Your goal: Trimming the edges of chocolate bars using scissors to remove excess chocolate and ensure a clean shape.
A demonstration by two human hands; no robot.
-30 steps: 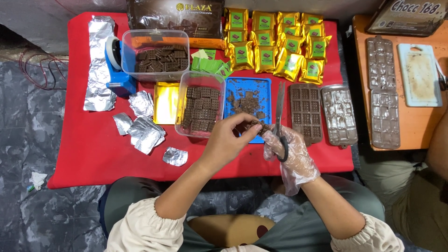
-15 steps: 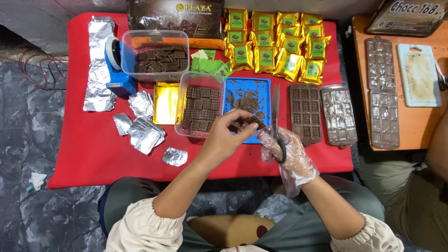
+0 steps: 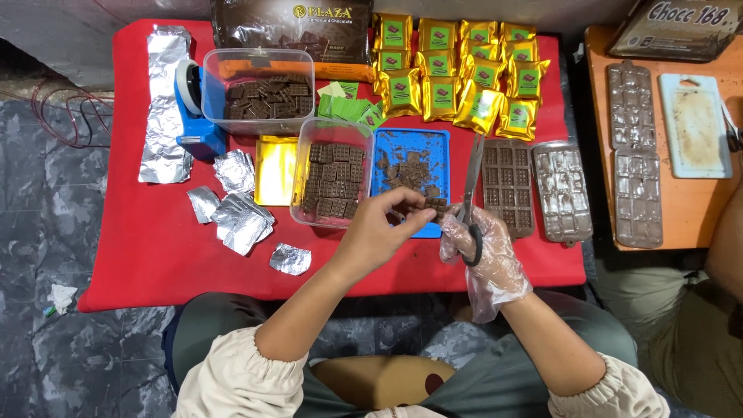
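Left hand (image 3: 379, 232): grip pinching a chocolate piece (image 3: 435, 207) just below the blue tray (image 3: 410, 182). Right hand (image 3: 484, 251), gloved: grip closed around scissors (image 3: 470, 193) beside that tray. Advice: trimming over the tray is keeping crumbs contained.

A small dark chocolate piece (image 3: 433, 207) sits pinched at the front rim of the blue tray, near the bench's front edge. The scissors (image 3: 470, 190) stand just beside it, grey blades closed and pointing toward the back edge, dark handle loops toward the front.
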